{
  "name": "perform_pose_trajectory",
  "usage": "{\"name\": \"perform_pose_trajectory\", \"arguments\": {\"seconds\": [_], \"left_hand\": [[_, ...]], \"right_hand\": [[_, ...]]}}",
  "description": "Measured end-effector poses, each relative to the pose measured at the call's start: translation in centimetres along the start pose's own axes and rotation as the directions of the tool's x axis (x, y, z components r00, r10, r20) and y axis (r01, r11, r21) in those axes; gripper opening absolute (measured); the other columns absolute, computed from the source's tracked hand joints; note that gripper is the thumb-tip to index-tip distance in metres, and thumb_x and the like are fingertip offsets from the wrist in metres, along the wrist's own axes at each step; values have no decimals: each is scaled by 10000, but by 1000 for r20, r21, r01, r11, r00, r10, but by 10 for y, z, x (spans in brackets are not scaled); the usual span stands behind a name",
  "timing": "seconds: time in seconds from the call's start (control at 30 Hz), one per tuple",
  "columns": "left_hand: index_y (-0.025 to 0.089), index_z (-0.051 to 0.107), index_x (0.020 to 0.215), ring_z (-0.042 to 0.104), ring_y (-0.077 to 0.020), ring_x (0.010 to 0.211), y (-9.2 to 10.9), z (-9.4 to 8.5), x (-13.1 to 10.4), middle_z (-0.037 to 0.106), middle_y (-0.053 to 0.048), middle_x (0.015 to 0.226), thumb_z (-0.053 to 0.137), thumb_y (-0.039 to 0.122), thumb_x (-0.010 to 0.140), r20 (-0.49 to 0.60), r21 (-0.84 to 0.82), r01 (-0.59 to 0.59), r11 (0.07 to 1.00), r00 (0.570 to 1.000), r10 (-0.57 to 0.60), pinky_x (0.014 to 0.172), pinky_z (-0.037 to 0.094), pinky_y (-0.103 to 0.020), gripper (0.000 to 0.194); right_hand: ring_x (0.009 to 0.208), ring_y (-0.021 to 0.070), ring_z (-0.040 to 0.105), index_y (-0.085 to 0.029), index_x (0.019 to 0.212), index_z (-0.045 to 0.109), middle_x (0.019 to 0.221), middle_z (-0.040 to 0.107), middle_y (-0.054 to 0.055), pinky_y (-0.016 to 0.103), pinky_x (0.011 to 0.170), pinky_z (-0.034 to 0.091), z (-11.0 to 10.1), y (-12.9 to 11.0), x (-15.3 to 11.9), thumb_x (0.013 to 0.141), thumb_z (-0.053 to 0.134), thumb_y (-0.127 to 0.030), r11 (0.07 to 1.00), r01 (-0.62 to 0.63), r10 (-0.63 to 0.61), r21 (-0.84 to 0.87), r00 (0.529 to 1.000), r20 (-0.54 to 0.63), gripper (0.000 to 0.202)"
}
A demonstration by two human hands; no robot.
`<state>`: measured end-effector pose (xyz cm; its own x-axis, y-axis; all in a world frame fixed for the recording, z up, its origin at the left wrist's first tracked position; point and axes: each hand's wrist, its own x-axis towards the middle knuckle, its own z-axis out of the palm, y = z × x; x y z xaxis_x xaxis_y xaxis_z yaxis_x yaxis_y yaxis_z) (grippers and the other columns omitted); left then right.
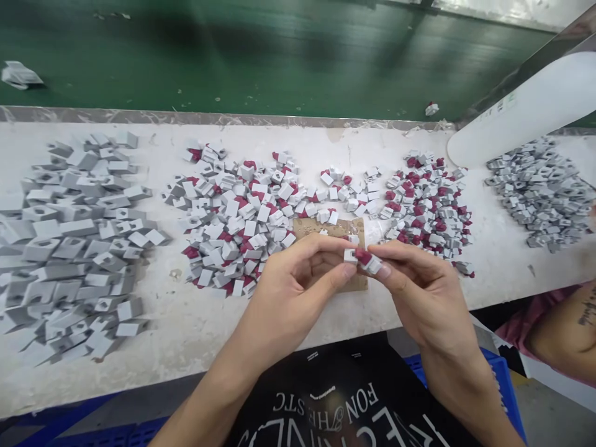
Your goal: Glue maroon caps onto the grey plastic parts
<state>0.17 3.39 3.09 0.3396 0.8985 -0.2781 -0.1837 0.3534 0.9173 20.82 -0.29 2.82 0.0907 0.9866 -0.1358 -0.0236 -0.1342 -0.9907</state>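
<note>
Over a piece of brown cardboard (357, 282), my two hands meet fingertip to fingertip. My left hand (298, 282) pinches a small light-grey plastic block (350, 255) between thumb and forefinger. My right hand (426, 295) grips a grey plastic piece with a dark red part (363, 256) on it. The two pieces touch or nearly touch; whether they are joined I cannot tell. A heap of grey and dark red pieces (246, 217) lies left of the cardboard, and another red-and-grey heap (426, 205) lies beyond my right hand.
Large grey blocks (79, 242) cover the left of the white table (172, 347). A white cylindrical object (516, 112) slants across the right, beside a heap of small grey parts (542, 192). Behind runs a green surface (279, 62). Another person's arm (565, 329) shows at right.
</note>
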Motion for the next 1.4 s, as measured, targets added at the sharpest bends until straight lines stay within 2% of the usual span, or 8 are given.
{"name": "perform_pose_trajectory", "arguments": {"seconds": [0.33, 0.57, 0.63, 0.73, 0.83, 0.97, 1.2, 1.4], "left_hand": [[311, 923, 1013, 841, -311, 913, 33, -22, 13, 861, -92, 1026, 877, 379, 1026, 88, 300, -118, 947, 992, 96, 763, 697, -389, 83], [260, 949, 1023, 821, -279, 775, 73, -39, 82, 855, -98, 896, 963, 232, 932, 150, 339, -49, 939, 989, -3, 611, 640, -328, 96], [190, 938, 1037, 784, -201, 740, 85, -46, 116, 845, -65, 880, 894, 142, 967, 67, 509, -86, 857, 996, 60, 591, 570, -253, 95], [67, 889, 1145, 776, -163, 880, 100, -65, 169, 815, -7, 930, 769, 174, 1054, -94, 716, -98, 691, 967, 235, 684, 504, -227, 185], [59, 842, 1223, 800, -269, 1088, 106, -90, 219, 814, -8, 1033, 780, 283, 1096, -227, 759, -37, 650, 921, 317, 786, 573, -291, 265], [122, 794, 1345, 804, -317, 1229, 99, -118, 269, 799, -98, 1389, 706, 387, 1200, -284, 746, 10, 666, 909, 304, 1047, 692, -507, 315], [161, 749, 1476, 778, -307, 1308, 92, -135, 282, 745, -137, 1519, 737, 411, 1182, -318, 702, -31, 711, 880, 352, 1112, 684, -538, 386], [204, 801, 1019, 771, -219, 901, 93, -78, 189, 843, -78, 1003, 798, 340, 1089, -115, 645, -139, 751, 954, 275, 821, 625, -358, 153]], "right_hand": [[868, 214, 822, -356, 1107, 988, 957, 887, 38, 355, 728, 709, 4, -34, 29, 1020, 944, -288, 994, 83, -69, -76, 983, 170, 119], [908, 229, 863, -340, 1221, 955, 1036, 905, 33, 401, 774, 772, 1, -40, 90, 1032, 933, -398, 974, 135, -82, -183, 960, 269, 199], [926, 238, 863, -333, 1368, 905, 1107, 903, 42, 408, 773, 762, -8, -40, 133, 1047, 897, -386, 916, 153, -90, -371, 979, 183, 326], [1013, 258, 852, -252, 1489, 818, 1283, 869, 105, 423, 867, 733, -31, -42, 213, 1072, 737, -191, 681, 12, -219, -732, 957, -188, 429], [1303, 357, 781, -125, 1395, 821, 1460, 786, 224, 546, 1222, 607, -52, -45, 282, 966, 760, -101, 583, -126, -262, -803, 906, -332, 435], [1308, 447, 754, -131, 1099, 844, 1273, 817, 248, 626, 1212, 579, -61, -40, 330, 862, 851, -146, 549, -235, -182, -802, 903, -389, 237], [1040, 356, 834, -163, 1020, 822, 1037, 857, 178, 527, 1009, 680, -28, -47, 305, 879, 799, -103, 631, -109, -143, -768, 957, -254, 155], [758, 221, 752, -238, 1101, 854, 920, 839, 47, 390, 724, 665, 20, -54, 189, 949, 912, -278, 704, 305, -329, -641, 940, 87, 167]]}}
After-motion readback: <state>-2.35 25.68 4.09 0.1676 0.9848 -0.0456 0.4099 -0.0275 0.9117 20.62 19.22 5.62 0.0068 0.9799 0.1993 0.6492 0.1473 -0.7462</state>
